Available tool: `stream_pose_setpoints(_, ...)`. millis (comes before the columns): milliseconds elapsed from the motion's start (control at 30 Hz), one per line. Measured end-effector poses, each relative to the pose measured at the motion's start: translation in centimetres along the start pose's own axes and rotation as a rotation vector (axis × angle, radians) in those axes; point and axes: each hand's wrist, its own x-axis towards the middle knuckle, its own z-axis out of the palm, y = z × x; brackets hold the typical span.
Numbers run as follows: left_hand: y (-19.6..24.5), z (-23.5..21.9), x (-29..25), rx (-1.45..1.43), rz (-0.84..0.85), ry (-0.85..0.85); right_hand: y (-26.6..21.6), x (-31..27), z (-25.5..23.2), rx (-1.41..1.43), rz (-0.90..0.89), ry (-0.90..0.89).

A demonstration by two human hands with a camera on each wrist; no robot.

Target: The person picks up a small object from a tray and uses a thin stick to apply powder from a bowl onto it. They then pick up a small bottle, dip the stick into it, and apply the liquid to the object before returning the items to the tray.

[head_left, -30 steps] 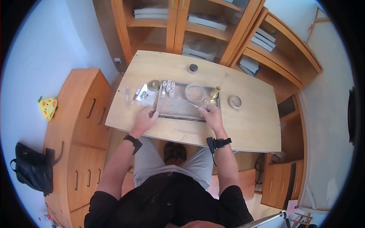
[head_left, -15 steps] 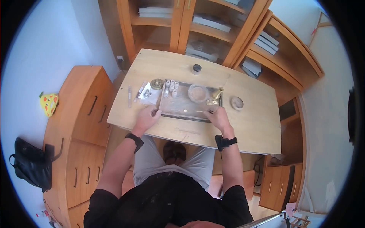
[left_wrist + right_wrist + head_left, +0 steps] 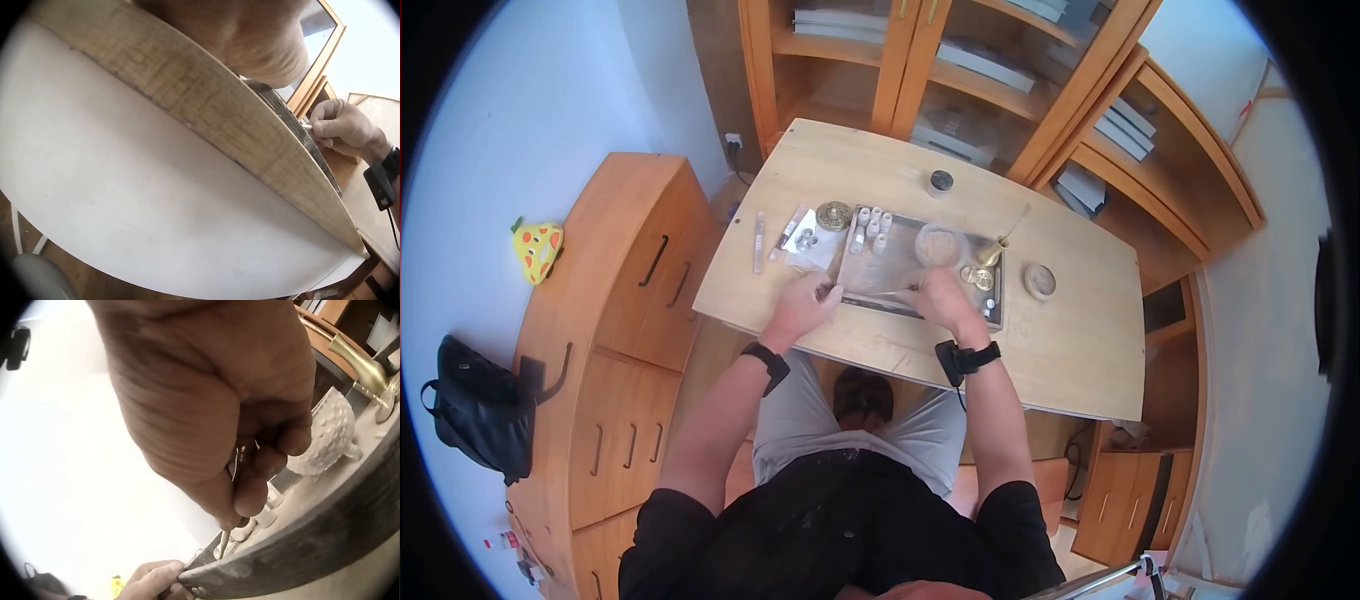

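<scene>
My right hand (image 3: 943, 300) is over the front of a dark-rimmed tray (image 3: 880, 270), pinching a thin stick-like tool (image 3: 224, 542) between thumb and fingers. In the right wrist view the tool slants down toward the tray's left part, and its kind does not show. At the tray's front left corner, my left hand (image 3: 802, 304) grips the rim, thumb on top in the right wrist view. A knobbly whitish bowl (image 3: 325, 437) stands behind the right hand. Several small white bottles (image 3: 870, 226) are grouped at the tray's back left.
Right of the bowl are a brass vase (image 3: 992, 252) and gold-coloured pieces (image 3: 984, 280). Outside the tray lie a round brass piece (image 3: 834, 215), white paper (image 3: 812, 242) and a clear tube (image 3: 759, 242). A dark-lidded jar (image 3: 941, 183) and a round container (image 3: 1040, 281) stand farther out.
My right hand, still pinching the tool, has moved from near the bowl to the tray's front right, then left over the tray. My left hand stays at the tray's corner. The head view has shifted slightly.
</scene>
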Motion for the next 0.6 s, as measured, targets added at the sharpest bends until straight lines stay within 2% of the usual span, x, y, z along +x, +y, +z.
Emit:
stream_pose_setpoints(67, 0.2, 0.0, 0.1, -0.006, 0.007, 0.001, 0.0, 0.3, 0.9, -0.026, 0.004, 0.013)
stream_pose_setpoints(267, 0.5, -0.2, 0.0, -0.016, 0.001, 0.001, 1.5, -0.7, 2.3, 0.177, 0.044, 0.104)
stream_pose_setpoints(467, 0.5, 0.0, 0.0, 0.013, 0.011, 0.009, 2.1, -2.1, 1.6, 0.369, 0.231, 0.131)
stream_pose_setpoints(600, 0.5, 0.1, 0.1, 0.013, 0.000, 0.003, 3.3, -3.2, 0.7, 0.413, 0.273, 0.195)
